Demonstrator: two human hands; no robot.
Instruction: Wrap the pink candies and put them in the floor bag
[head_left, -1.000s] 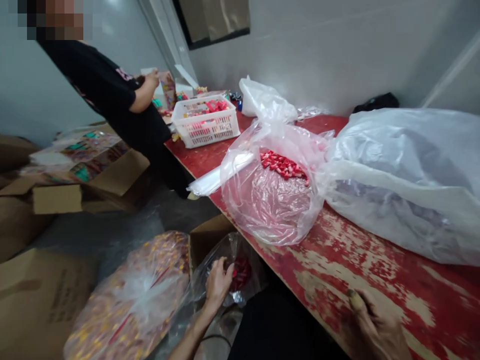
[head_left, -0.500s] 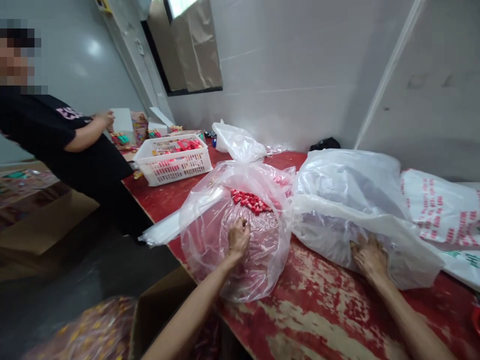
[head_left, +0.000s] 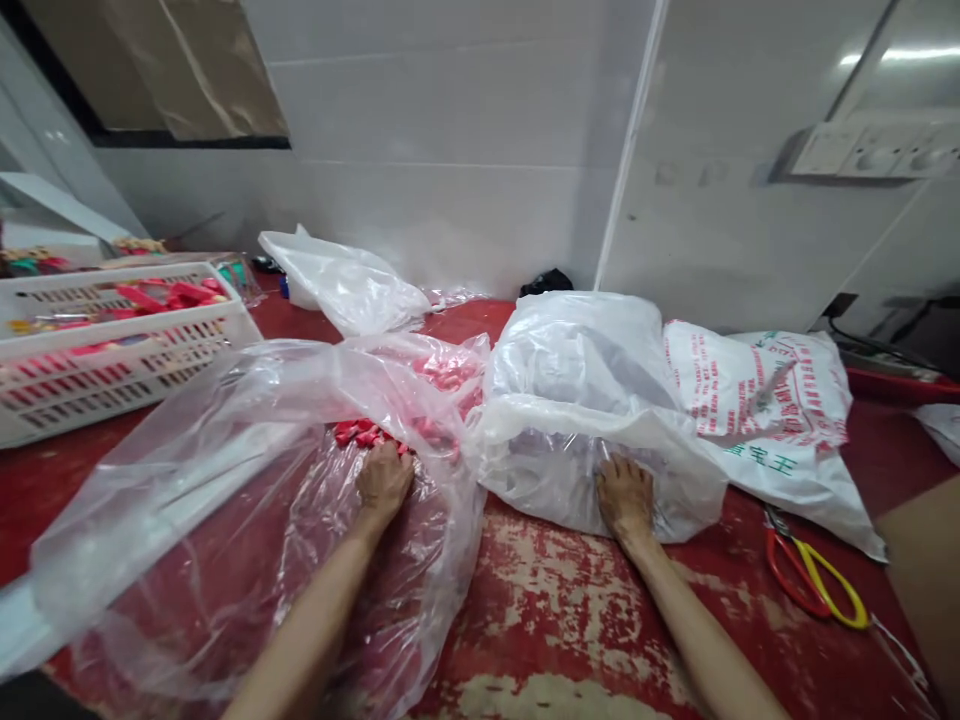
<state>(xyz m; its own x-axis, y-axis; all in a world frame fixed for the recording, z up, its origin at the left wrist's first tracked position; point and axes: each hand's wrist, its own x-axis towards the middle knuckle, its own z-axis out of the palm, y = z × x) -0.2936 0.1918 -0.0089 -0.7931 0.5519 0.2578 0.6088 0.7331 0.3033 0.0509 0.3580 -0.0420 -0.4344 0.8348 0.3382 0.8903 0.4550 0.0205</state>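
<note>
Head view, both forearms reach forward over the table [head_left: 570,610], red with the paint worn pale in patches.

Left hand [head_left: 384,480]: knuckles up, fingers curled loosely, resting on the clear bag [head_left: 225,480] that lies flattened and open across the left half of the table. Fingertips are at a small heap of red pieces [head_left: 360,433] inside the bag. Whether the hand pinches any piece or the film, cannot tell; the fingertips are hidden.

Right hand [head_left: 626,495]: palm down, fingers spread a little, pressed against the lower front of the white bag [head_left: 585,400]. This bag is bulky, cloudy plastic, contents not readable. It sits at table centre, touching the clear bag on its left side.

More pink-red pieces [head_left: 442,372] show through the film at the far edge of the clear bag, next to the white bag.

Surroundings:
- Printed sack [head_left: 757,400], white with red and green lettering, lies just right of the white bag, touching it.
- Scissors [head_left: 814,575], red and yellow handles, lie flat on the table in front of the sack, right of the right forearm.
- White basket [head_left: 112,345] at far left, holding red items.
- Another crumpled bag [head_left: 352,285] at the back by the tiled wall [head_left: 465,150].
</note>
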